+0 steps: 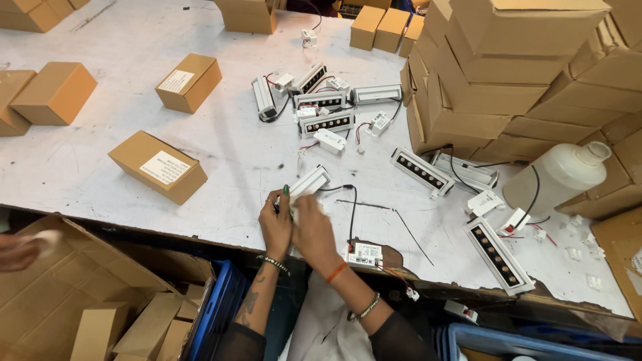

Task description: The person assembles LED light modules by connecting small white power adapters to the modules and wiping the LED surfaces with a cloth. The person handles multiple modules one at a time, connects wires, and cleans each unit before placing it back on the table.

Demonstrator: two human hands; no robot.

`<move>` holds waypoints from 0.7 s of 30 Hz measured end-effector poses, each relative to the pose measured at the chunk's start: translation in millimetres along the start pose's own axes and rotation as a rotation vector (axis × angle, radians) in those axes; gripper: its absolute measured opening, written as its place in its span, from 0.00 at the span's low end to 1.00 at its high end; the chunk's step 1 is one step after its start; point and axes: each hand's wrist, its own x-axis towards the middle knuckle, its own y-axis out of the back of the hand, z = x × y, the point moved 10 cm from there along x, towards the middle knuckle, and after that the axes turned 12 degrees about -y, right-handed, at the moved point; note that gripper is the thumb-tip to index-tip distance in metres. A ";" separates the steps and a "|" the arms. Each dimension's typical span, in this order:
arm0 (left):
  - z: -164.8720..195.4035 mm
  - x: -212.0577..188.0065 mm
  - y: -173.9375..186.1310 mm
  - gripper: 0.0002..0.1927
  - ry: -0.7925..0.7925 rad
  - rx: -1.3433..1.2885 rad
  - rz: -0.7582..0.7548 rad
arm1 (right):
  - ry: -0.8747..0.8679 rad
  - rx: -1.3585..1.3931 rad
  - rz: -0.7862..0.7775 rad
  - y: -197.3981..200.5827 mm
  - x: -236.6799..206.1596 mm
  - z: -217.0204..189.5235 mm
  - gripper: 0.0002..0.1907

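Left hand: our left hand point(275, 224) is closed around the near end of a white linear light fixture point(306, 184), at the table's near edge.
Right hand: our right hand point(314, 230) is pressed against the same fixture from the other side, fingers curled on it; we judge it a holding grip, though the fingertips are hidden.
Fixture position: it is tilted, far end resting on the white table point(134, 40), with a black cable point(352, 214) running down to a small white driver box point(364, 255).
Done, as far as shown: several closed brown cartons point(158, 166) lie on the table and a tall stack of cartons point(508, 73) stands at right.
Left: a cluster of loose fixtures point(324, 107) with wired drivers lies mid-table, and more fixtures point(498, 255) lie at right, all unboxed.
Hidden: what our fingers do on the fixture's near end cannot be made out.
Cut off: a translucent plastic bottle point(562, 175) partly covers the cartons behind it; another person's hand point(17, 251) enters at the left edge.
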 end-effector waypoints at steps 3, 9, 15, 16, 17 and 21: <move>-8.5 -7.2 -3.3 0.16 0.135 -0.170 -0.014 | 0.068 0.185 -0.049 27.3 -8.9 -13.5 0.15; 15.0 -11.3 -8.9 0.18 0.017 0.086 -0.080 | -0.282 0.433 0.174 163.3 -22.9 84.8 0.11; 47.6 -14.7 -22.7 0.26 -0.490 0.387 -0.134 | -0.289 0.368 0.469 260.0 -61.7 181.2 0.11; 42.2 -13.2 -25.4 0.27 -0.466 0.391 -0.159 | -0.283 0.327 0.478 258.8 -67.8 192.8 0.11; 37.8 -11.5 -27.2 0.29 -0.441 0.397 -0.184 | -0.275 0.286 0.487 257.4 -73.9 203.3 0.11; 49.4 -18.9 -26.2 0.35 -0.485 0.448 -0.166 | -0.375 0.403 0.451 237.3 -87.5 251.5 0.13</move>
